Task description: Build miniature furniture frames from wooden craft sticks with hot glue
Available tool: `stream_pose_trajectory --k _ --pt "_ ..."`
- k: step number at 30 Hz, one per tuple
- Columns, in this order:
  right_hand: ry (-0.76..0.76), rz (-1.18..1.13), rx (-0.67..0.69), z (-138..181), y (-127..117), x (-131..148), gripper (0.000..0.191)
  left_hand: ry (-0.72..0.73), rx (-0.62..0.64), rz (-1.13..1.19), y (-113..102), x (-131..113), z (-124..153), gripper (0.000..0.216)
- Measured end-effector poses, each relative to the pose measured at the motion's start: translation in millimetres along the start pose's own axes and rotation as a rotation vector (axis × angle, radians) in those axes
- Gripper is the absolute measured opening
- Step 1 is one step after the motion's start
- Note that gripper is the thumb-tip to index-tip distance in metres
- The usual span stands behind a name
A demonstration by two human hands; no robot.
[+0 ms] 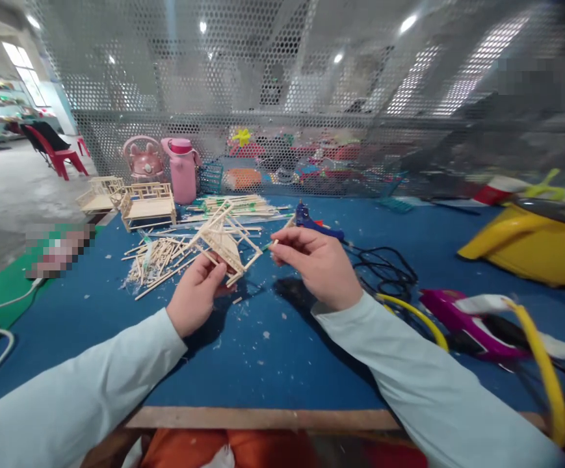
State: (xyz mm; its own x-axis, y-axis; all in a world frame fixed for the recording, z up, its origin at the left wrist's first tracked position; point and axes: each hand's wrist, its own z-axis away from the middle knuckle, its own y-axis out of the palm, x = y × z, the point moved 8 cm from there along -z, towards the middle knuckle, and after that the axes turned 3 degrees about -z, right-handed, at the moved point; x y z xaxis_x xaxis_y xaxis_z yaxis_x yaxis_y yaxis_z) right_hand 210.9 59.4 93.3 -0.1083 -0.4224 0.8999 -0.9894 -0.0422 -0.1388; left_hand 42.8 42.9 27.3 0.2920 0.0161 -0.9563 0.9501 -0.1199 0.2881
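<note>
My left hand [195, 294] is closed round a small unfinished frame of thin wooden sticks [224, 242], held above the blue table top [262, 351]. My right hand [315, 261] pinches one thin stick [275, 242] with its tip close to the frame's right side. Just behind my right hand lies a blue glue gun [314, 224] with a black cord. A loose heap of sticks [158, 260] is spread on the table left of the frame.
Two finished stick chairs [138, 203] stand at the back left beside a pink bottle [183, 170]. A stick bundle [238, 206] lies behind. A perforated metal screen [282, 97] bounds the far edge. Yellow and purple plastic parts [526, 244] and a black cord [384, 266] fill the right.
</note>
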Motion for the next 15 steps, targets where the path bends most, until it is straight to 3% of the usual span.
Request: stream_pose_trajectory --k 6,15 --pt "-0.260 0.224 -0.048 24 20 32 0.022 0.018 -0.044 0.136 4 1 5 0.035" --pt "-0.208 0.260 -0.034 23 28 26 0.008 0.034 -0.079 0.088 3 -1 4 0.032"
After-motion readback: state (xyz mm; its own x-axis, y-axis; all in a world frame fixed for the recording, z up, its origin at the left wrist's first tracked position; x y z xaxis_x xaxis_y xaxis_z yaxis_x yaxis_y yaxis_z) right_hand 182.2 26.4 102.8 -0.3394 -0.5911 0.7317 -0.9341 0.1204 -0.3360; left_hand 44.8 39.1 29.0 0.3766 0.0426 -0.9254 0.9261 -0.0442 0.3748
